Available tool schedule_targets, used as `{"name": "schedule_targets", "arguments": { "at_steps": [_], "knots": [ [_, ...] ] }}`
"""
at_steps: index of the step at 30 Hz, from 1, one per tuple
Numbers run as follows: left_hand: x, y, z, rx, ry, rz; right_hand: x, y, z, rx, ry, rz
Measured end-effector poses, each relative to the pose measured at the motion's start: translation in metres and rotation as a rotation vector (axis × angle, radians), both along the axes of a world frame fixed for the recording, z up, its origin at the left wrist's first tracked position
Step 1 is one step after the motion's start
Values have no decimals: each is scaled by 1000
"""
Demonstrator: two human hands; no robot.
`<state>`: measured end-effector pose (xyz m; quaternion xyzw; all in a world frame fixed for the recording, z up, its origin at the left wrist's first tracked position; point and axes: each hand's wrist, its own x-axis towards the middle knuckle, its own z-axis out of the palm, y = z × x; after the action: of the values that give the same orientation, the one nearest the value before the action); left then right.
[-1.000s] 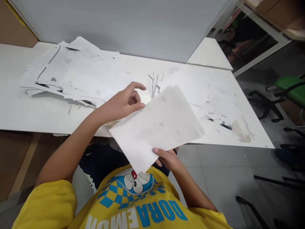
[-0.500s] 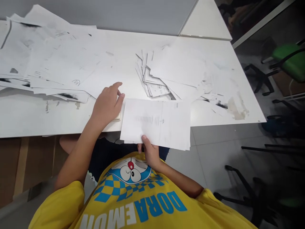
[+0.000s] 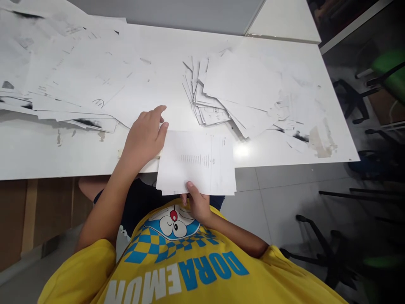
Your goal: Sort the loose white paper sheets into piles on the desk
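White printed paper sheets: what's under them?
Right hand, partly, a finger peeking past the near edge; lower, dark-blue fabric shorts. Anything else under the sheets is covered.

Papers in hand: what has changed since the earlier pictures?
The held papers came toward the body and swung squarer to the table, uncovering more of the right pile; printed lines now show on top. The left hand drew back leftward. The right hand holds on; the left pile lies unchanged.

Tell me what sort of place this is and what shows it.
Probably an office or paper-sorting workspace: a long white table bears loose piles of paper sheets, a grey panel stands behind it, and a green chair is at right.
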<state>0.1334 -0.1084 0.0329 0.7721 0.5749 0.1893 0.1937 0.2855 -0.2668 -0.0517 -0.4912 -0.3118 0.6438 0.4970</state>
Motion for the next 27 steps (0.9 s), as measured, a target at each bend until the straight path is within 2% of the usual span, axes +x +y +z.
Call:
{"name": "schedule_targets", "arguments": {
  "at_steps": [9, 18, 23, 27],
  "knots": [
    [0, 0, 0, -14, -26, -5, 2, 1, -1, 37, -32, 64],
    [-15, 5, 6, -70, -325, 70, 5, -3, 15, 34, -106, 223],
    [-14, 3, 9, -107, -281, 45, -8, 8, 18, -4, -65, 303],
    [-9, 4, 4, -94, -172, 18, -17, 12, 16, -68, -56, 393]
  ]
}}
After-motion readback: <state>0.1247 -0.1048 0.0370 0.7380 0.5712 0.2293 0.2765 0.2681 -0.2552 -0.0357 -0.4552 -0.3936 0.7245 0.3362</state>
